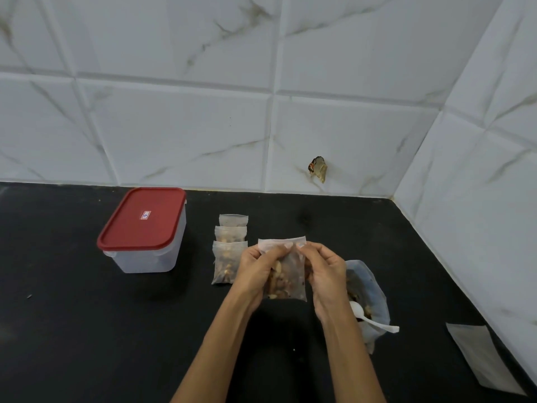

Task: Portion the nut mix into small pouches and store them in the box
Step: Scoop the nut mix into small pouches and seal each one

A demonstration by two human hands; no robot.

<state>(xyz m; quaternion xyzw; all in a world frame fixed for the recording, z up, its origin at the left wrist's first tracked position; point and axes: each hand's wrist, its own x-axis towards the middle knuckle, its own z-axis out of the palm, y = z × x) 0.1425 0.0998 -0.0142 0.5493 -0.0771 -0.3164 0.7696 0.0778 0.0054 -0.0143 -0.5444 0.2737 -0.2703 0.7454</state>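
Pouch (pixel 286 279) of nut mix held upright above the counter (pixel 87 330), both hands (pixel 255 271) (pixel 325 274) pinching its top strip, likely to seal without spilling.

Box (pixel 142 231) left of pouches (pixel 229 251), nut bag (pixel 367 289) w/ spoon (pixel 369 317) right.

A clear filled pouch (pixel 286 274) stands upright, three more (pixel 229 251) beside the closed box (pixel 142 231) (red-lidded).

red box lid (pixel 142 219), small sticker (pixel 146 215), print too blurry to read
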